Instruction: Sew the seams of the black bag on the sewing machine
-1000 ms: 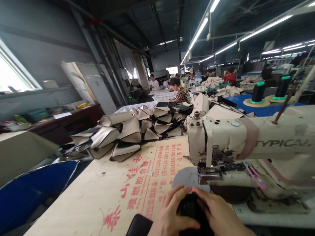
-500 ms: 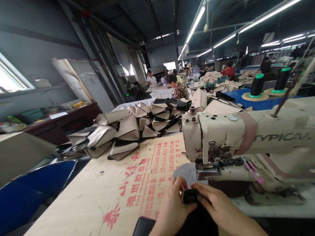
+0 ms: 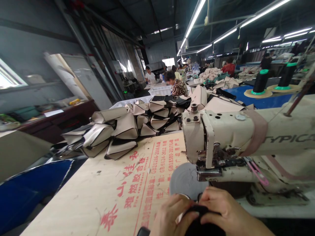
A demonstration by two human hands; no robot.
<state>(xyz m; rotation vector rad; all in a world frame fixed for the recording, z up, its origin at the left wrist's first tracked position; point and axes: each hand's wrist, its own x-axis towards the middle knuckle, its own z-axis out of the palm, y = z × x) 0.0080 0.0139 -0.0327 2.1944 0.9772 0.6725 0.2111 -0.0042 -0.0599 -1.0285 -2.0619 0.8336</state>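
Observation:
Low in the view, both hands pinch a black piece of material, whose lower part runs out of the picture. My left hand grips its left side, thumb and fingers pressed together. On its right side, my right hand is closed with the thumb underneath. A light-coloured edge shows by the left fingers. Just beyond the hands lies a round grey disc or coil. To the right of it stands a white sewing machine, its head and arm above and apart from the hands.
Beige bags with black edging are heaped at the back of the plywood board. Black thread cones stand on the blue surface at the right. A blue bin or sheet lies at the left. A co-worker sits beyond the heap.
Both hands have moved down, nearer to me, with the black piece, and its grip has shifted. More of the grey disc shows. The camera view has shifted slightly.

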